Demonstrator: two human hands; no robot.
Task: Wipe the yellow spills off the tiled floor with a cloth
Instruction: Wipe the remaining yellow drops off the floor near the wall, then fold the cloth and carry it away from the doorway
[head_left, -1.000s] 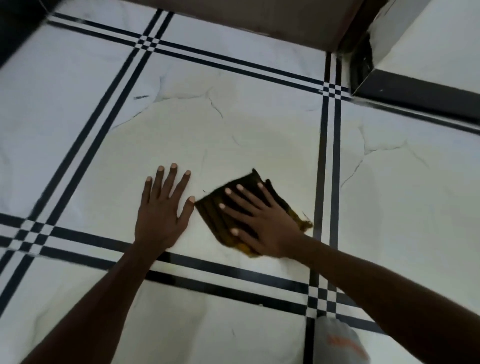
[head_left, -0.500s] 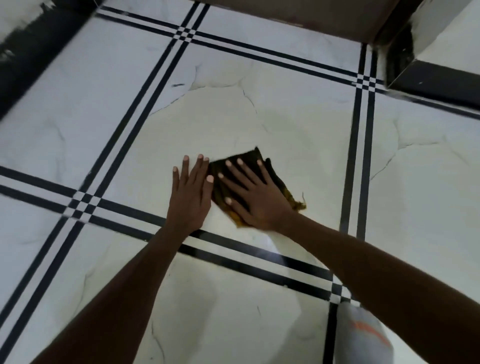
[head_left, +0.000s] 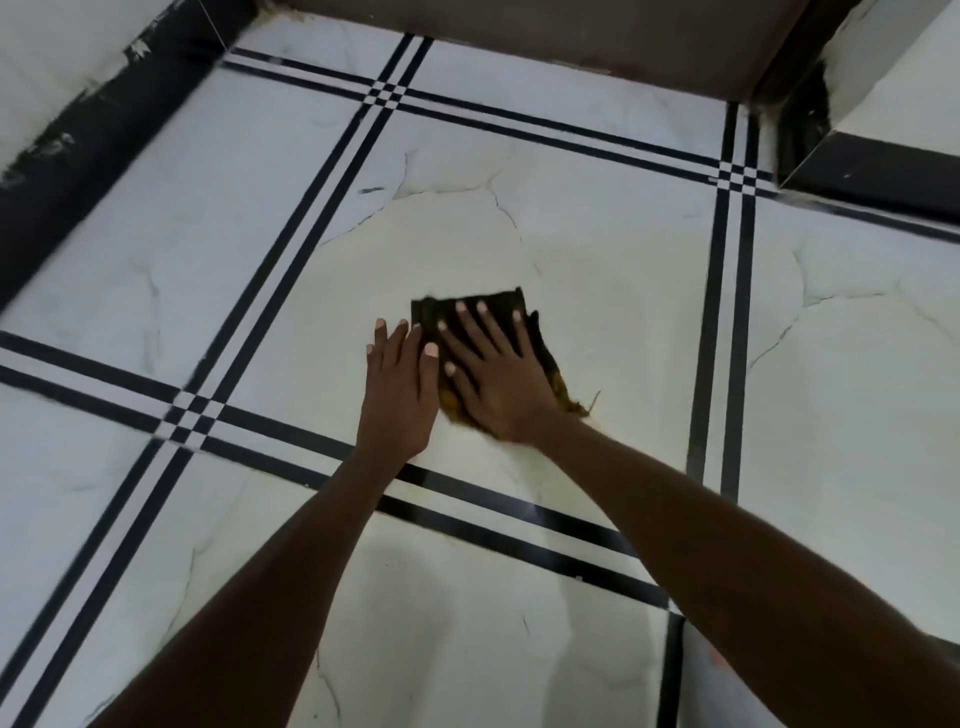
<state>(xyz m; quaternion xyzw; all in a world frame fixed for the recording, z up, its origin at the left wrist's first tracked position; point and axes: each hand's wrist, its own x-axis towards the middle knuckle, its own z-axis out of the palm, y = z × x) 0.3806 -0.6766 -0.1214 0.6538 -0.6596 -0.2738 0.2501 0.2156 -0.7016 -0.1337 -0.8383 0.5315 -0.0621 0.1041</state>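
A dark cloth (head_left: 540, 338) with yellow-stained edges lies flat on the white tiled floor (head_left: 597, 260) near the middle of the view. My right hand (head_left: 488, 374) presses down on it with the fingers spread, covering most of it. My left hand (head_left: 397, 395) rests flat on the tile right beside it, fingers together, its fingertips touching the cloth's left edge. The tile around the cloth has a faint yellowish tint; no distinct yellow puddle shows.
Black double stripes (head_left: 291, 260) cross the floor in a grid around the tile. A dark skirting and wall (head_left: 104, 135) run along the left. A brown wall base (head_left: 571, 41) closes the far side, and a black-edged step (head_left: 872, 171) stands at the far right.
My left hand has slid right until it touches the cloth and my right hand. The cloth under my right hand has shifted forward and left. The view has tilted up, showing more of the walls.
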